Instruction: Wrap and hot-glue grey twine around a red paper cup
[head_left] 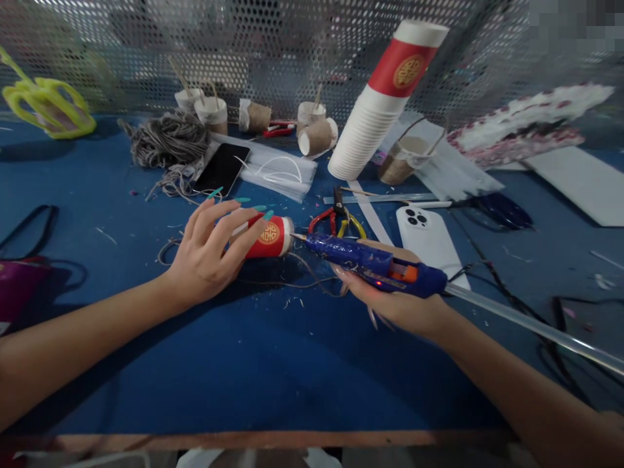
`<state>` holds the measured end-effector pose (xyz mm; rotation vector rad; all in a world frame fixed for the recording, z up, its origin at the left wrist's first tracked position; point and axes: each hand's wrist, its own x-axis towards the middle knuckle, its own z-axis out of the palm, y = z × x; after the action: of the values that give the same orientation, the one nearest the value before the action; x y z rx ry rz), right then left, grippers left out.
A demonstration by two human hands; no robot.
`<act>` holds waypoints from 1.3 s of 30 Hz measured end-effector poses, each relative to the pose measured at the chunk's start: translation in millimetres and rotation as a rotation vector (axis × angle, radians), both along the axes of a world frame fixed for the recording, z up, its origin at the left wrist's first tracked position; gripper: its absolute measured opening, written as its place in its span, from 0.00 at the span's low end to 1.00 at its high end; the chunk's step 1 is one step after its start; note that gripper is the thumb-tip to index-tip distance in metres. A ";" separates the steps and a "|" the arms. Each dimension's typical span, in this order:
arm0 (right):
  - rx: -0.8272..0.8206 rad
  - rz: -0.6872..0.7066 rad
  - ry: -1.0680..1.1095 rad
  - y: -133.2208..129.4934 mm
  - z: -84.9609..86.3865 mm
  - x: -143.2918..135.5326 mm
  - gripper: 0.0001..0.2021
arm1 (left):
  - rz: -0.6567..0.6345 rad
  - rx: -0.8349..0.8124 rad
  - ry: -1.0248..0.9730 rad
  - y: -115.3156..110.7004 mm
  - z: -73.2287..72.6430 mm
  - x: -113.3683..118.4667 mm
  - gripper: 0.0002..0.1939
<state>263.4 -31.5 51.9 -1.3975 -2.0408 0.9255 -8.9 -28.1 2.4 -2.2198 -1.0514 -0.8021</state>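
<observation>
A red paper cup [277, 242] lies on its side near the middle of the blue surface [292, 364], its long axis running left to right, roughly along the front edge. Its visible white end faces right, and the gold emblem on its wall is turned upward. The left hand [209, 250] grasps it from above, fingers spread over its left part.

The right hand [407, 312] is wrapped around a blue glue gun [341, 253], whose nozzle points left and slightly away from the person, at the cup's white end; whether the tip touches cannot be told. A clear glue stick [526, 328] trails from its rear toward the right edge of the view, and a small red light glows on its side.

Beyond the nozzle lie red- and yellow-handled pliers [338, 203], with a white phone [429, 237] to their right. Farther back, a tall stack of paper cups [363, 133] slants rightward in view. A heap of gray cord [168, 140] sits beside a black phone [223, 168] at the back left. White scraps speckle the surface. Behind everything rises a perforated metal panel [273, 45], blurred shapes showing through its holes.
</observation>
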 end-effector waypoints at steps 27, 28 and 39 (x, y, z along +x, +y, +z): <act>0.004 0.002 0.052 2.7 -6.4 0.7 0.10 | -0.025 0.076 0.012 -2.5 4.4 2.6 0.23; 0.009 0.010 0.050 3.0 -6.9 0.6 0.10 | -0.024 0.079 0.016 -2.8 4.6 2.6 0.23; 0.019 0.035 0.056 1.2 -2.6 -1.5 0.09 | -0.021 0.125 0.031 -2.9 6.6 3.4 0.21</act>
<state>261.9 -30.3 49.3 -1.3150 -2.0332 0.9469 -5.5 -31.0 9.0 -2.1343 -0.9388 -0.8176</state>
